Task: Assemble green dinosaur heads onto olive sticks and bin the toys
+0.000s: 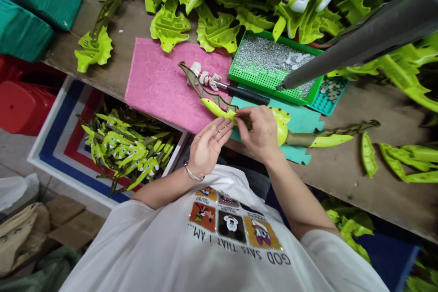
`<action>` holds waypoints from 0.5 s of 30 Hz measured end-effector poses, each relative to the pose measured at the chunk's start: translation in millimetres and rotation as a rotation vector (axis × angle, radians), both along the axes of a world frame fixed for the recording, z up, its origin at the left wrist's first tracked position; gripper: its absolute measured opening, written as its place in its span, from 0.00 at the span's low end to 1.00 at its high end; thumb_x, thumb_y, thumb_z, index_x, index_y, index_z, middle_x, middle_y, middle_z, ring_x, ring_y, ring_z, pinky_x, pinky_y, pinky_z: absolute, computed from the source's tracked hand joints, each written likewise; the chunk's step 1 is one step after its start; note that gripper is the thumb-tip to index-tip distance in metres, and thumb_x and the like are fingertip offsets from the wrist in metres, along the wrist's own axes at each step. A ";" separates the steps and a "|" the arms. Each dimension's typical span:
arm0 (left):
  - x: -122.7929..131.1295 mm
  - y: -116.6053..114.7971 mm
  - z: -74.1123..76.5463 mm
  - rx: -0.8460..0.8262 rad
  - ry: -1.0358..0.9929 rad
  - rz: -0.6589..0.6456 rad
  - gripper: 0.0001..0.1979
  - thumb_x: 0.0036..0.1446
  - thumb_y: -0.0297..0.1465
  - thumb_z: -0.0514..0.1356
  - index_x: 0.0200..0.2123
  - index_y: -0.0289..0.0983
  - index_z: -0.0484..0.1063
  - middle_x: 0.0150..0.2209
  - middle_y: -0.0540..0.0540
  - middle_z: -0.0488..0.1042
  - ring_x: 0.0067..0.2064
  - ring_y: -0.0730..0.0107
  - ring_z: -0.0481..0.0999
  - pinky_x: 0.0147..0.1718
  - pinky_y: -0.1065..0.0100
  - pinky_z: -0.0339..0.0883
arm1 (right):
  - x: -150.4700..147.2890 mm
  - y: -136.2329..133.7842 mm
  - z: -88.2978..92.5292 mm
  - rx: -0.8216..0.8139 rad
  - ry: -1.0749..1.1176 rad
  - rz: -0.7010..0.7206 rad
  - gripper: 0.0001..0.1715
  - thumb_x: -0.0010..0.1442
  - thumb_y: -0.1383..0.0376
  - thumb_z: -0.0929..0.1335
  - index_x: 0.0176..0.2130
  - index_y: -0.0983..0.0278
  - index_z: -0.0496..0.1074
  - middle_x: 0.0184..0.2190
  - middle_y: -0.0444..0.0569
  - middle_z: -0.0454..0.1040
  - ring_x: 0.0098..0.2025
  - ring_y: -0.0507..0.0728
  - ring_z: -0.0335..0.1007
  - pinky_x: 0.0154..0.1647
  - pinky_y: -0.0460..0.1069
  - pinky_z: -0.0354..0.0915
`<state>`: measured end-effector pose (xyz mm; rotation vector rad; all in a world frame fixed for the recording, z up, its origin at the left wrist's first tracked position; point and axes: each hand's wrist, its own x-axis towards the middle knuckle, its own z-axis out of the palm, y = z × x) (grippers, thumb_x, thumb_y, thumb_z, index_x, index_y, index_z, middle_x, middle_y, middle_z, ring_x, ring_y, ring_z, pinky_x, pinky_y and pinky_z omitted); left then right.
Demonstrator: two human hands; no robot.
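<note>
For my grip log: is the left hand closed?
No, the left hand is open, palm up, with small metal pieces on it.

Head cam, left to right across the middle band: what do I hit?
Red plastic object → heaped yellow-green toys → left hand, palm up → right hand → loose curved yellow-green piece.

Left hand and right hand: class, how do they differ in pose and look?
The left hand is palm up, fingers extended; the right hand shows its back, fingers curled. Small metal pieces rest on the left hand's fingers; none show on the right hand. Both are ungloved and close together.
</note>
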<state>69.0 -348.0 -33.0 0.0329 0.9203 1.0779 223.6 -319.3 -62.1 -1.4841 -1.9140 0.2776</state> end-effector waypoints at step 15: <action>-12.6 8.5 0.1 -0.007 0.018 0.085 0.15 0.63 0.27 0.53 0.46 0.30 0.77 0.50 0.36 0.80 0.64 0.58 0.70 0.66 0.57 0.59 | -33.0 -5.9 11.1 0.135 -0.022 0.102 0.06 0.63 0.69 0.68 0.41 0.59 0.71 0.34 0.45 0.80 0.35 0.57 0.72 0.37 0.54 0.63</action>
